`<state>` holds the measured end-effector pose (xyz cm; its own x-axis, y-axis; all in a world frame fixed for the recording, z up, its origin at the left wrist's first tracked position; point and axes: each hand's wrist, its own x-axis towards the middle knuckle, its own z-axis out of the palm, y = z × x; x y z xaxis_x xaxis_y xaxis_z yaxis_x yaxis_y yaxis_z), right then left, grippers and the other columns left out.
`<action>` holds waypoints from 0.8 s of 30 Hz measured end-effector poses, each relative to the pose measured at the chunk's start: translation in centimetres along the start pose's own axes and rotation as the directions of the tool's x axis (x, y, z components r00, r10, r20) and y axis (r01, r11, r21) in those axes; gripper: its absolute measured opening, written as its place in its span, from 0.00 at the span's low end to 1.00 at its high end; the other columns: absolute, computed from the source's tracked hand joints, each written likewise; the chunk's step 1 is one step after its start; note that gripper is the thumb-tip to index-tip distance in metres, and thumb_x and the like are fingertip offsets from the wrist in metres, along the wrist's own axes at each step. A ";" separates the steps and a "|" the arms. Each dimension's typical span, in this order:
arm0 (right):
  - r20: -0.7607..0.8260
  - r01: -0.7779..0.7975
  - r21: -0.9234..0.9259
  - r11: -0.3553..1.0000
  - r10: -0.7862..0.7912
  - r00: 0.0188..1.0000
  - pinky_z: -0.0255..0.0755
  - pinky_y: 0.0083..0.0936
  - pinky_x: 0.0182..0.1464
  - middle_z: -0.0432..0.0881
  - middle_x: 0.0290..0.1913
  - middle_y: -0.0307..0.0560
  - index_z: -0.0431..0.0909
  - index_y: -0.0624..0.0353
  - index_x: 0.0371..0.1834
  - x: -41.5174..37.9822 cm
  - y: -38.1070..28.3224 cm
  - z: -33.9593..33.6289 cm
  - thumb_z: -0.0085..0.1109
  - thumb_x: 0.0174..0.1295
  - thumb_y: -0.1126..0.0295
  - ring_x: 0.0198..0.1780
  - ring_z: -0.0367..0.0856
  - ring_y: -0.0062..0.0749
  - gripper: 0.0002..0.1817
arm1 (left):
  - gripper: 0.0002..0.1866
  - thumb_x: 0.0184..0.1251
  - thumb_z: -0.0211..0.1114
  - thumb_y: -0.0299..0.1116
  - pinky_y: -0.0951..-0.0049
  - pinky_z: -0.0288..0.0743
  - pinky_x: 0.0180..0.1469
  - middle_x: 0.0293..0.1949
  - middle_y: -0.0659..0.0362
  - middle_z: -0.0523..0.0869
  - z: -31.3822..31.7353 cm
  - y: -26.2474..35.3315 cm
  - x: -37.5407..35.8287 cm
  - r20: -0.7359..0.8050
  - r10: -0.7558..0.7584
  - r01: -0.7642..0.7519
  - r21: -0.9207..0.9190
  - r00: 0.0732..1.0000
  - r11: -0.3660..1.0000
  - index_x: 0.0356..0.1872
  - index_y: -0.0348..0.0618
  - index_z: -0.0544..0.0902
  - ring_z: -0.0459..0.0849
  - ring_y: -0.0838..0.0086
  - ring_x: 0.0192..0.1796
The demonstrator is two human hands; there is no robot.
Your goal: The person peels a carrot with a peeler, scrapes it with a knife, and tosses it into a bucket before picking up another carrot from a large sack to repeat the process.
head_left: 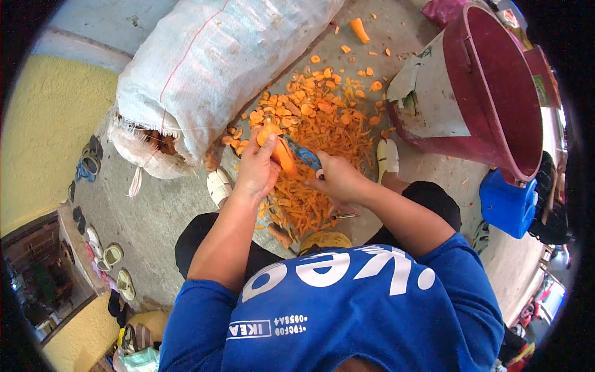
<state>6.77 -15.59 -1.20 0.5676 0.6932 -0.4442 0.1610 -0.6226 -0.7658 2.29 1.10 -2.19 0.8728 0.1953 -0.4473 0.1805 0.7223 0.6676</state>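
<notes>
My left hand (257, 166) is closed around a large peeled orange carrot (282, 156), which points down and to the right. In my right hand (342, 178) is a blue-handled peeler (304, 154), its front end up against the carrot's side. A narrow metal piece (345, 216) shows just below my right wrist. Beneath both hands, a heap of carrot peelings (304, 201) covers the floor between my feet. Cut carrot ends (291, 102) lie scattered at the heap's far side.
A big white woven sack (211, 68) lies at the upper left, its torn mouth toward me. On the right stands a tall dark red bin (458, 93), with a blue jug (508, 203) beside it. Several sandals (113, 255) line the left wall. Something yellow (325, 240) sits beneath me.
</notes>
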 end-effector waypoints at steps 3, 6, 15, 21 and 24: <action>0.022 -0.039 0.022 0.999 0.038 0.999 0.69 0.32 0.31 0.76 0.23 0.54 0.63 0.67 0.37 -0.1 -0.4 -0.1 0.59 0.47 0.64 0.28 0.76 0.45 0.20 | 0.16 0.62 0.51 0.31 0.72 0.66 0.48 0.41 0.61 0.71 0.3 0.2 -0.1 0.005 -0.014 0.014 -0.049 1.000 0.999 0.49 0.41 0.63 0.70 0.76 0.45; 0.029 -0.065 0.021 0.998 0.064 0.997 0.71 0.34 0.33 0.77 0.26 0.56 0.64 0.67 0.36 0.2 -0.1 0.5 0.58 0.47 0.65 0.30 0.77 0.47 0.20 | 0.15 0.62 0.51 0.31 0.72 0.66 0.48 0.41 0.61 0.71 0.0 0.0 0.2 0.012 -0.012 0.011 0.019 1.000 1.000 0.49 0.41 0.63 0.70 0.76 0.45; 0.008 -0.002 0.036 0.999 0.002 1.000 0.70 0.34 0.32 0.77 0.26 0.56 0.65 0.67 0.36 0.1 -0.1 0.8 0.59 0.46 0.64 0.30 0.77 0.47 0.20 | 0.15 0.62 0.50 0.33 0.66 0.66 0.50 0.43 0.57 0.73 -0.1 -0.4 0.1 -0.065 0.021 -0.021 -0.002 0.998 1.000 0.48 0.38 0.67 0.72 0.71 0.46; 0.025 -0.043 -0.018 0.999 0.044 0.999 0.71 0.35 0.34 0.77 0.27 0.58 0.66 0.67 0.35 0.2 -0.8 0.4 0.58 0.46 0.65 0.31 0.77 0.47 0.19 | 0.15 0.62 0.51 0.32 0.71 0.66 0.48 0.41 0.59 0.74 -0.2 0.4 0.3 -0.073 -0.028 0.031 0.047 0.997 0.998 0.48 0.39 0.66 0.72 0.73 0.44; 0.030 -0.033 -0.033 0.999 0.034 0.999 0.71 0.35 0.34 0.77 0.28 0.58 0.66 0.67 0.36 0.1 -0.6 0.6 0.58 0.46 0.65 0.31 0.77 0.48 0.19 | 0.14 0.62 0.51 0.31 0.73 0.66 0.47 0.38 0.59 0.74 -0.5 0.2 0.3 -0.055 -0.015 0.017 0.044 0.998 0.999 0.48 0.40 0.65 0.72 0.75 0.43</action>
<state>6.22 -14.96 -1.09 0.5484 0.6821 -0.4837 0.1687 -0.6568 -0.7350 2.38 1.61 -2.46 0.8437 0.2208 -0.4893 0.2151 0.6960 0.6851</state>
